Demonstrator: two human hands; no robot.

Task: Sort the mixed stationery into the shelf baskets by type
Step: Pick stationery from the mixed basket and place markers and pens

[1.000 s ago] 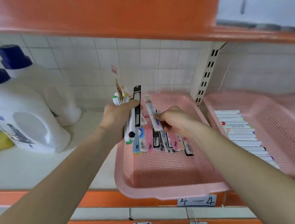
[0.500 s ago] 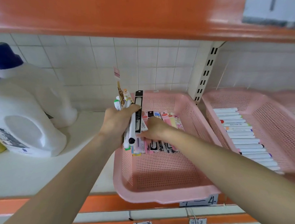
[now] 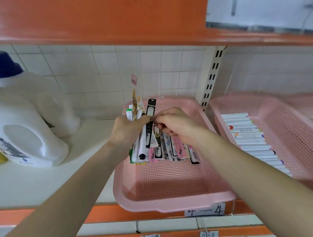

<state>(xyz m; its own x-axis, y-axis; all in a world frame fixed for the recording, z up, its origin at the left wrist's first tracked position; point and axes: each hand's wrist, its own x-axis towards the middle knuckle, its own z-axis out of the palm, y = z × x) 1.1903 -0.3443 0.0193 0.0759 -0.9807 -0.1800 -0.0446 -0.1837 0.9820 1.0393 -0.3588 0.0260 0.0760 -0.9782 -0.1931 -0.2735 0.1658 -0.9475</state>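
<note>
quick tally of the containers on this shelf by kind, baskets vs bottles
pink baskets: 3 (middle basket, right basket, third basket cut off at the right edge)
white bottles with blue caps: 2 (front bottle, back bottle)
total: 5

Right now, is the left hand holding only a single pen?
No, the left hand grips a bundle of several pens and packs, and the right hand pinches a black pack in it.
</note>
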